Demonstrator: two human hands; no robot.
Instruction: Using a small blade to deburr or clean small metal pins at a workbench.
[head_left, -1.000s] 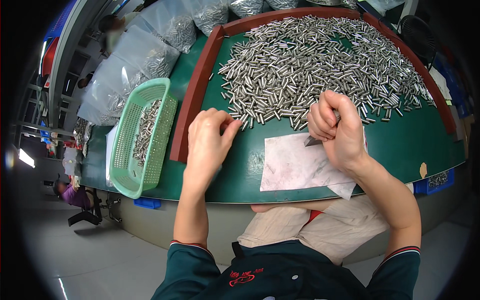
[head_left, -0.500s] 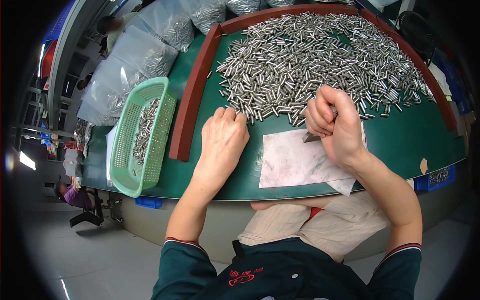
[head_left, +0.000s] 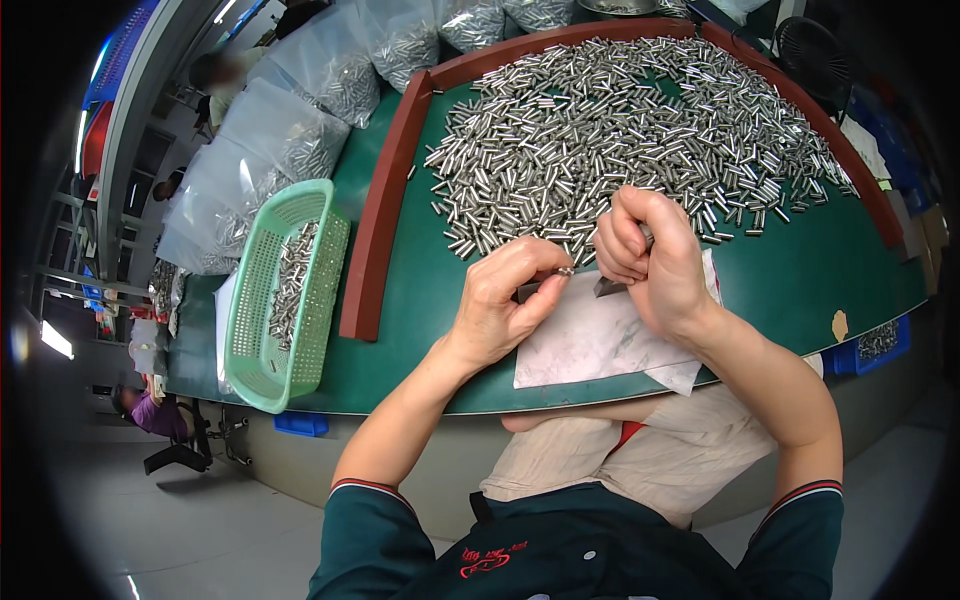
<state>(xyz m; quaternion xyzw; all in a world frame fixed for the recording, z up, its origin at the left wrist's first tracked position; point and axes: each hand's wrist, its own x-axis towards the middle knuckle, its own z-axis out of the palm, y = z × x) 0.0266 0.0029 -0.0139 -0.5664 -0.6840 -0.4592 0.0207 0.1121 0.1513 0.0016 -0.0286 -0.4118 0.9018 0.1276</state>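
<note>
Dark green short sleeves, red-white cuffs

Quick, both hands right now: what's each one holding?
Left hand: closed, pinching a small metal cylinder at its fingertips.
Right hand: closed around a dark tool.

A small metal cylinder [head_left: 563, 271] is pinched by the left hand [head_left: 503, 305]; a dark tool [head_left: 610, 286] is gripped by the right hand [head_left: 650, 260] just beside it.

Factory sorting bench, heap of small metal cylinders [head_left: 620, 130], bagged parts [head_left: 300, 130], green basket [head_left: 262, 350], green worktable [head_left: 420, 350]
</note>
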